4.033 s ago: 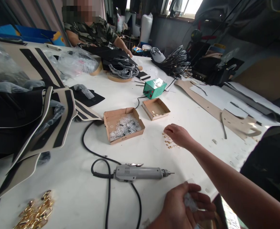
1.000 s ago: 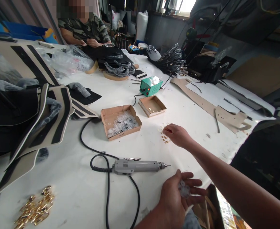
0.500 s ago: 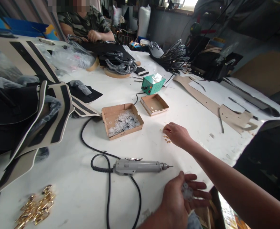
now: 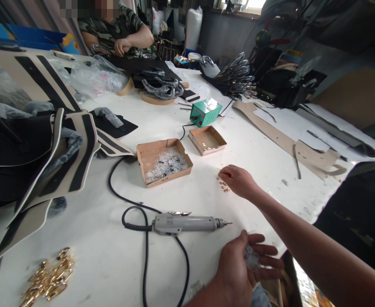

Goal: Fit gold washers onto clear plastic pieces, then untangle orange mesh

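Note:
My left hand (image 4: 241, 266) is cupped palm up at the table's near edge and holds a small heap of clear plastic washers (image 4: 250, 258). My right hand (image 4: 239, 181) reaches across the white table (image 4: 94, 251), its fingers curled down onto a scatter of small gold rings (image 4: 222, 186); what the fingertips pinch is hidden. A grey electric screwdriver (image 4: 184, 222) lies between the two hands, its bit pointing right and its black cord (image 4: 142, 238) looping toward me.
A cardboard box of clear washers (image 4: 164, 162) and a smaller box with gold parts (image 4: 207, 140) sit mid-table, a green power unit (image 4: 205, 112) behind them. Black-and-cream panels (image 4: 47, 157) pile at left. Gold clasps (image 4: 47, 279) lie near left. A person in camouflage (image 4: 120, 36) works at the far end.
My right hand has stayed on the gold rings, with fewer rings showing than four seconds ago. My left hand has barely moved. The person at the far end has drawn their hands in.

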